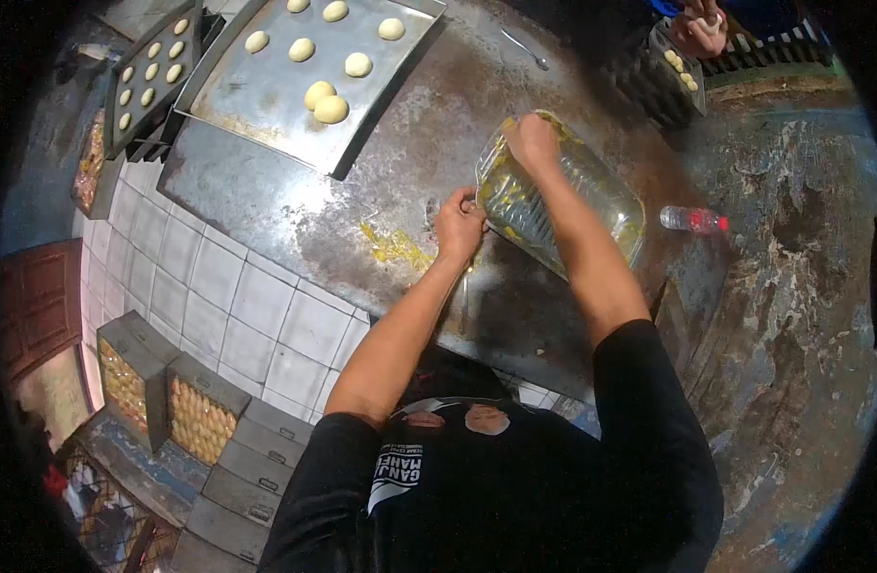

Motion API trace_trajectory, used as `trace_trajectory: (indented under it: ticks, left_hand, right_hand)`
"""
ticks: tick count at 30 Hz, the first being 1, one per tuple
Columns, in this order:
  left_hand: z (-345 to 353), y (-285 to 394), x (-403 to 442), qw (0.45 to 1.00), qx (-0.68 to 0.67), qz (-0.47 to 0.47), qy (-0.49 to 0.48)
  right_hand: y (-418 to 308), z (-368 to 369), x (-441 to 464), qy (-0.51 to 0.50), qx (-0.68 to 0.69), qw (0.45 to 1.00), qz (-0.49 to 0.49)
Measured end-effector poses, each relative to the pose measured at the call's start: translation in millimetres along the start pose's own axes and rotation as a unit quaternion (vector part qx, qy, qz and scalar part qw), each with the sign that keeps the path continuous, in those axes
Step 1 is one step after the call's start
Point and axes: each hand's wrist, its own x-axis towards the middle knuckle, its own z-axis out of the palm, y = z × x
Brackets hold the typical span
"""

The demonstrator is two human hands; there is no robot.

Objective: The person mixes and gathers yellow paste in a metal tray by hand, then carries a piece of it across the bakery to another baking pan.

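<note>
A clear plastic tub smeared with yellow residue lies tilted on the metal worktable. At its near left edge, my left hand is closed on the rim. My right hand is closed at the tub's upper left end, over the smeared inside; whatever its fingers hold is hidden. Yellow crumbs are scattered on the table left of my left hand. A thin stick-like utensil lies just below that hand.
A metal tray of pale dough balls stands upper left, beside a darker tray of smaller balls. A spoon lies at the back. A red-capped bottle lies right. Another person's hands work upper right.
</note>
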Motion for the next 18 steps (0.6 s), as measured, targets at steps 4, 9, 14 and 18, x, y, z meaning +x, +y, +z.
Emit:
trace_trajectory:
  ticks: [4,9,14,18]
  left_hand:
    - [2.5,1.8,-1.4,1.0,0.002,0.014,0.011]
    - [2.7,0.0,-2.8,0.999,0.013,0.028,0.013]
    - [2.1,-4.3,-0.2,1.0,-0.008,-0.001,0.009]
    - [2.1,-7.1,0.3,1.0,-0.011,0.009,0.003]
  right_hand:
    - [19.0,17.6,20.4,0.022,0.042,0.999,0.019]
    - [45.2,37.9,26.2,0.037,0.083,0.996,0.004]
    - [62.9,38.5,19.3,0.015,0.367,0.92,0.14]
    - [63.1,20.1,10.9,-0.024,0.459,0.873,0.16]
